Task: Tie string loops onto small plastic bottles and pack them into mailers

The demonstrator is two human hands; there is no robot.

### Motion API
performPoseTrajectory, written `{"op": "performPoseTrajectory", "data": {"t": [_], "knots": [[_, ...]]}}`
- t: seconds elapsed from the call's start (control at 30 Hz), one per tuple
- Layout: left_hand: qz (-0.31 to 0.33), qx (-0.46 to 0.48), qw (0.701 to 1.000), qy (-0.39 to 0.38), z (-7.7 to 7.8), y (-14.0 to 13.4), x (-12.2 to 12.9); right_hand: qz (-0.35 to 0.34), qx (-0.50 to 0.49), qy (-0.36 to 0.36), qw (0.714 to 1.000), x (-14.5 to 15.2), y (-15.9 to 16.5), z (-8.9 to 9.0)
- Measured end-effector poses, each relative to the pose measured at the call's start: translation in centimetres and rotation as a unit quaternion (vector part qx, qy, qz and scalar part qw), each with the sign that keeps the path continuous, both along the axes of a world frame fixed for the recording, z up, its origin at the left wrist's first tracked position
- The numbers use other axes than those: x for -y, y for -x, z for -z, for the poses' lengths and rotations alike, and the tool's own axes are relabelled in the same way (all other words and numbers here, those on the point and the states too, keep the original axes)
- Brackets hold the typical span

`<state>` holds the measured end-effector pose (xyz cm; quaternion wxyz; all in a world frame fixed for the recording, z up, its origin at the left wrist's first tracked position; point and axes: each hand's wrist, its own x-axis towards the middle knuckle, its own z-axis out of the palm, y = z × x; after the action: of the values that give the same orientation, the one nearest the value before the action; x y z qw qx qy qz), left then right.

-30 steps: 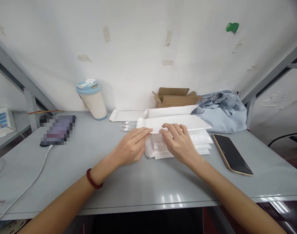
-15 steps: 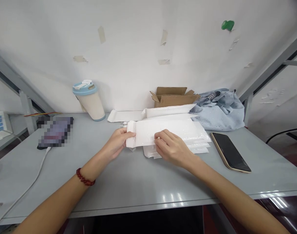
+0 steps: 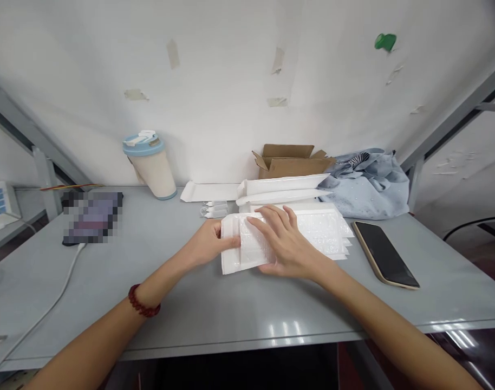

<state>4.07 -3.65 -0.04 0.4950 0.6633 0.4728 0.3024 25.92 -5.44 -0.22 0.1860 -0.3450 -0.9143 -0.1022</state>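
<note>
A white bubble mailer [image 3: 251, 246] lies tilted in front of me, its end flap toward the left. My left hand [image 3: 210, 241] is closed on that end, thumb on top and the other fingers partly hidden beneath. Over the mailer's middle, my right hand [image 3: 282, 244] has its fingers spread, with the thumb near the lower edge. Several more white bubble mailers [image 3: 323, 230] are piled under and to the right of it. Behind the pile lie other white mailers [image 3: 286, 185]. Small clear items with white tips [image 3: 215, 209] rest just beyond my left hand.
An open cardboard box [image 3: 294, 165] and light blue fabric [image 3: 367, 187] stand at the back. A cream cup with a blue lid [image 3: 154, 168] is at back left. One phone [image 3: 385, 253] lies right; a blurred device [image 3: 95, 216] with a white cable [image 3: 64, 292] lies left.
The mailer's flap end has come nearer to me and slightly right, uncovering the small clear items. My right hand has gone from a pinch at its lower edge to spread fingers over it.
</note>
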Motion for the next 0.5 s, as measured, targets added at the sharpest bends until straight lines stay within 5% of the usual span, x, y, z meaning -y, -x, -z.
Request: {"op": "performPoseTrajectory", "data": {"t": [0.27, 0.4, 0.5], "knots": [[-0.052, -0.023, 0.998, -0.042, -1.6, 1.3, -0.6, -0.007, -0.045, -0.116, 0.992, 0.0, -0.1, 0.0], [-0.146, -0.086, 0.973, -0.156, -2.9, 3.4, -1.2, 0.019, -0.105, -0.123, 0.987, -0.6, -0.4, -0.2], [-0.050, -0.177, 0.961, -0.209, -2.2, 4.1, -1.4, 0.026, -0.125, -0.100, 0.987, -0.9, -0.6, -0.2]]}}
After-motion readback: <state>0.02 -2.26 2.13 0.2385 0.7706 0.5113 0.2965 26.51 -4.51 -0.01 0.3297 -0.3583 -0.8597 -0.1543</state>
